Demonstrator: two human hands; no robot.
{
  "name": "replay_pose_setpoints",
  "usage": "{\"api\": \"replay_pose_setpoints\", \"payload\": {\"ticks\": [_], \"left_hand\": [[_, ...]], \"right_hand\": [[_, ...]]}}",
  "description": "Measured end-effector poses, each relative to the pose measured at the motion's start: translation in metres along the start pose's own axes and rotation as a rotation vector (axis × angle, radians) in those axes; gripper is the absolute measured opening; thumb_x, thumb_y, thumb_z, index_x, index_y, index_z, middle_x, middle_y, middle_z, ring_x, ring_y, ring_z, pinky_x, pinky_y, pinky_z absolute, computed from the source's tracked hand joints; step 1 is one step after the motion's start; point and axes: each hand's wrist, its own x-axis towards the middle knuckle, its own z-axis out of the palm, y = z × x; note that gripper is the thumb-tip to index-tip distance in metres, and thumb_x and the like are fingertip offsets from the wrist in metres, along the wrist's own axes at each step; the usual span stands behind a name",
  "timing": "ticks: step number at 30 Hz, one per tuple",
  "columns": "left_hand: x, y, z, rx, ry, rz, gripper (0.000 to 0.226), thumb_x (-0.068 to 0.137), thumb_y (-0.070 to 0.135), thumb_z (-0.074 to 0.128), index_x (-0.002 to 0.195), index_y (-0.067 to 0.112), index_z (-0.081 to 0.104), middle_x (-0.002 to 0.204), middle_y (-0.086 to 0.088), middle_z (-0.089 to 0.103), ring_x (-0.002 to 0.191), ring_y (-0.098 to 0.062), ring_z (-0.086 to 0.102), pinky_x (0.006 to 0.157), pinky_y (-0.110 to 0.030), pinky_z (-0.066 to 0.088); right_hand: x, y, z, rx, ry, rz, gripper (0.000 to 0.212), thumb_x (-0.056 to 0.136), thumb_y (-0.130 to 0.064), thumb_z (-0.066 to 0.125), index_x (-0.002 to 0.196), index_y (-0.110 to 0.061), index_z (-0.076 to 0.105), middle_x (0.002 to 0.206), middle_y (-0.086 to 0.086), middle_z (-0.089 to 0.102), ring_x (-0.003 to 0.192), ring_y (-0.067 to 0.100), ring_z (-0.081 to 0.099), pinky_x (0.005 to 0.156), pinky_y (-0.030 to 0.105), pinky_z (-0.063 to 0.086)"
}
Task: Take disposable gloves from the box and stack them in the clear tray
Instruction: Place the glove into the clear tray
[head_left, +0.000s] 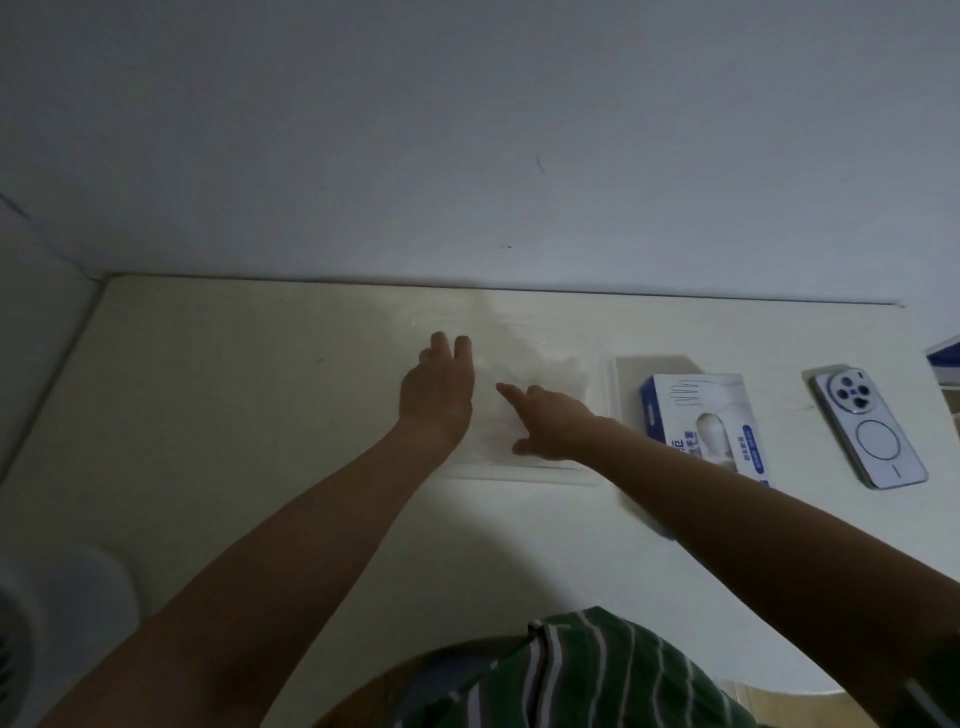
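One box (701, 415), long axis toward wall (467, 156), beside tray (519, 474)

Not much you can actually read here tbh: the box (706, 426) right of center has a glove outline drawing plus blue Chinese-looking characters, all too blurry to make out, and the phone (870, 428) further right shows just a ring mark, no brand.
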Motion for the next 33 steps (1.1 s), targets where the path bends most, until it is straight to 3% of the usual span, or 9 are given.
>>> {"api": "replay_pose_setpoints", "payload": {"ticks": [4,7,9,13,18,22,26,30,33], "left_hand": [[0.002,0.009,-0.003,0.088,0.235,0.326,0.033,0.073,-0.004,0.057,0.102,0.011,0.057,0.1,-0.009,0.055,0.085,-0.025,0.055,0.068,-0.031,0.045],[0.005,0.012,0.01,-0.056,-0.195,0.244,0.038,0.085,0.013,0.064,0.12,0.009,0.049,0.118,-0.012,0.049,0.1,-0.029,0.058,0.076,-0.033,0.047],[0.008,0.005,0.022,-0.063,-0.458,0.127,0.071,0.081,0.029,0.075,0.136,0.008,0.035,0.134,-0.015,0.035,0.114,-0.034,0.052,0.087,-0.037,0.047],[0.011,-0.008,0.04,0.012,-0.507,0.099,0.109,0.076,0.024,0.08,0.151,0.005,0.002,0.15,-0.021,0.011,0.127,-0.04,0.041,0.099,-0.042,0.043],[0.015,-0.007,0.048,0.091,-0.537,0.11,0.126,0.066,0.024,0.087,0.15,-0.001,-0.004,0.149,-0.023,0.011,0.13,-0.04,0.035,0.101,-0.042,0.04],[0.015,-0.003,0.043,0.139,-0.536,0.107,0.121,0.066,0.023,0.086,0.148,-0.005,0.001,0.145,-0.021,0.018,0.127,-0.036,0.037,0.099,-0.039,0.042],[0.011,0.003,0.037,0.225,-0.472,0.104,0.075,0.082,0.013,0.068,0.141,-0.006,0.025,0.138,-0.018,0.029,0.12,-0.031,0.043,0.095,-0.036,0.043],[0.007,0.003,0.026,0.378,-0.435,0.12,0.059,0.089,0.015,0.056,0.139,-0.003,0.032,0.138,-0.017,0.031,0.123,-0.03,0.037,0.097,-0.034,0.038],[0.005,0.013,0.009,0.298,-0.372,0.059,0.059,0.089,0.01,0.055,0.139,-0.006,0.029,0.134,-0.017,0.033,0.116,-0.029,0.045,0.091,-0.034,0.044]], "right_hand": [[0.006,-0.003,0.008,0.031,-0.055,0.055,0.097,0.085,-0.031,0.073,0.155,-0.017,0.008,0.148,0.022,0.027,0.121,0.036,0.05,0.1,0.04,0.047],[0.008,-0.005,0.011,0.029,-0.093,0.071,0.106,0.081,-0.029,0.076,0.155,-0.016,0.001,0.155,0.026,0.011,0.125,0.039,0.049,0.102,0.039,0.046],[0.011,-0.005,0.011,0.022,-0.092,0.092,0.113,0.078,-0.031,0.079,0.155,-0.016,-0.003,0.153,0.022,0.015,0.124,0.037,0.049,0.1,0.037,0.047],[0.014,0.001,0.012,-0.018,-0.076,0.212,0.124,0.075,-0.03,0.082,0.154,-0.016,-0.013,0.153,0.02,0.013,0.124,0.036,0.049,0.1,0.039,0.046],[0.016,0.003,0.02,0.029,-0.058,0.306,0.106,0.087,-0.014,0.067,0.154,-0.02,-0.015,0.146,0.023,0.021,0.122,0.039,0.046,0.095,0.039,0.045],[0.017,0.003,0.023,0.045,-0.052,0.31,0.095,0.093,-0.015,0.057,0.154,-0.021,-0.016,0.147,0.024,0.018,0.122,0.04,0.045,0.095,0.039,0.045],[0.009,0.001,0.015,0.039,-0.043,0.279,0.093,0.091,-0.011,0.06,0.154,-0.013,-0.008,0.145,0.024,0.024,0.122,0.039,0.046,0.095,0.04,0.045],[-0.008,-0.004,-0.01,-0.026,0.085,0.109,0.069,0.083,-0.015,0.071,0.142,-0.011,0.034,0.132,0.015,0.039,0.109,0.032,0.055,0.078,0.035,0.046],[-0.029,-0.001,-0.037,0.067,0.312,-0.062,0.044,0.088,-0.028,0.067,0.128,-0.017,0.054,0.121,0.006,0.05,0.099,0.021,0.058,0.079,0.033,0.052]]}}
